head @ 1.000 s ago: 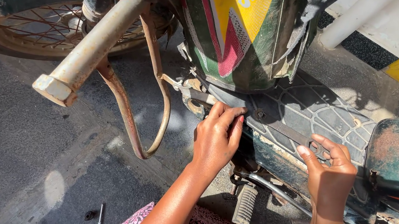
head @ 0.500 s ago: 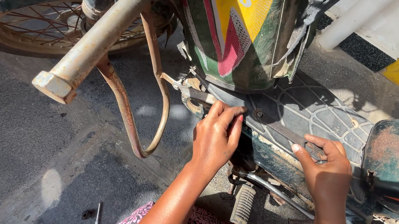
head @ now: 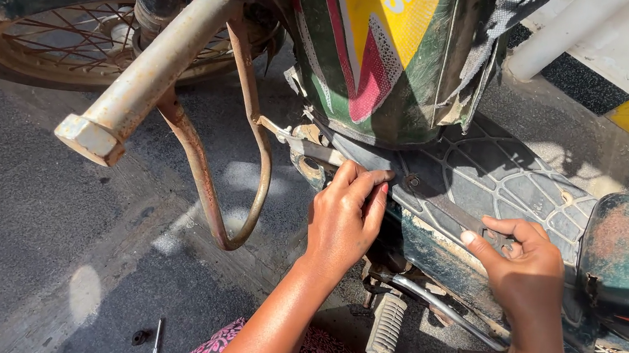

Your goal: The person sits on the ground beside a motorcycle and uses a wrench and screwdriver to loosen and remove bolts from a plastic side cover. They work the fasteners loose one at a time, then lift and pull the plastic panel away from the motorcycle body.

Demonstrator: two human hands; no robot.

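Pressing our left hand [head: 342,221] flat, fingers extended, on the moped's footboard [head: 494,185] edge, we pinch a flat metal strip [head: 449,210] lying across it with our right hand [head: 519,267]. Rusty crash bar [head: 232,149] stands left.

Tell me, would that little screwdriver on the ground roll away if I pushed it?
Probably a bit: the screwdriver looks thin and round, so a sideways push could roll it. The rough ground should stop it soon. It looks light and stiff.
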